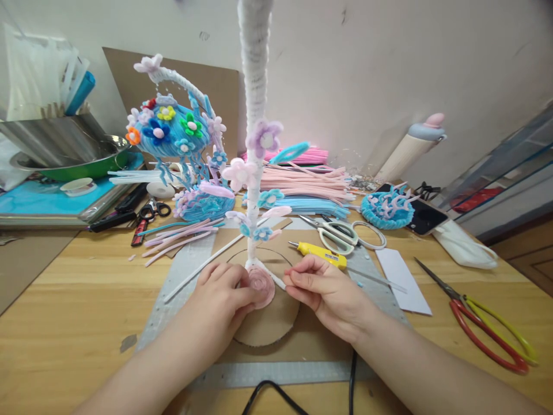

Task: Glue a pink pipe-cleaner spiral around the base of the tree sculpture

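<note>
My left hand (227,291) is closed with its fingertips on a pink coiled pipe-cleaner disc (262,286) at the foot of a white wrapped stem (254,104). A white pipe cleaner (272,275) runs from the stem's foot to my right hand (322,285), which pinches its end between thumb and fingers. Fuzzy flowers in lilac (264,139), pink (239,174) and blue (270,198) sit along the upright stem. Beneath both hands lies a round cardboard disc (268,334). The underside of the pink coil is hidden.
Behind my right hand lies a yellow glue gun (322,253) beside white-handled scissors (337,237). Red-and-yellow-handled scissors (488,331) lie at the right. Bundles of pink pipe cleaners (302,184) are at the back. A flower-covered blue hanging piece (173,129) stands left of the stem.
</note>
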Demonstrator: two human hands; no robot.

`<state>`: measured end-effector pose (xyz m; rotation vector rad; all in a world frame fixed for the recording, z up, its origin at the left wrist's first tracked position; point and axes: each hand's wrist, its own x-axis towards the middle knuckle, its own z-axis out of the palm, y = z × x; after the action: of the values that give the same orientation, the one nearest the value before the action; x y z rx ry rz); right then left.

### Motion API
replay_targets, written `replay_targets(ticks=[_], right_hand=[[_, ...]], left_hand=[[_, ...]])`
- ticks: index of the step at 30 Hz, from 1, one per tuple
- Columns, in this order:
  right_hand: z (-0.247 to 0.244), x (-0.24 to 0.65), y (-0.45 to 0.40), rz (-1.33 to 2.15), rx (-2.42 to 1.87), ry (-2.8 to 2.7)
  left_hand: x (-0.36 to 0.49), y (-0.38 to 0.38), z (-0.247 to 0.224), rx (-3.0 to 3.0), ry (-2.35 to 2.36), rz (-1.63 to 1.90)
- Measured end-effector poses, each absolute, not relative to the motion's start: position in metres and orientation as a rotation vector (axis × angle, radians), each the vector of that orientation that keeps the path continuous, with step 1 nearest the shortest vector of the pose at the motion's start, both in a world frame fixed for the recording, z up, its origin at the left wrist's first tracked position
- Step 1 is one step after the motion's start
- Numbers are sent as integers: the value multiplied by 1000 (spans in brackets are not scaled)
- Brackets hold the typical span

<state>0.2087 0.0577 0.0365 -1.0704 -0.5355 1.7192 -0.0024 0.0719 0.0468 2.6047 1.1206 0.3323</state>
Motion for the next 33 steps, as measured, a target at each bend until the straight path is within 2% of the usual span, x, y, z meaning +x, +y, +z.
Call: replay_targets(ticks=[8,13,18,21,27,33], right_hand=[[37,209,58,1740,-1009,-626],[46,211,51,1826,-924,-1188],[58,209,37,1346,-930,-2220],[61,208,34,1101,-841,-2517],[49,210,46,633,-1022,-2308],[29,210,54,442,-1375,-2397]], left_hand=[[-2,73,48,2599,1126,311],[-2,73,50,2601,1129,290],[-3,73,48,2601,1123,303],[-3,73,47,2606,1126,305],[-2,73,50,2606,1123,297],[-2,72,49,2600,1118,311]])
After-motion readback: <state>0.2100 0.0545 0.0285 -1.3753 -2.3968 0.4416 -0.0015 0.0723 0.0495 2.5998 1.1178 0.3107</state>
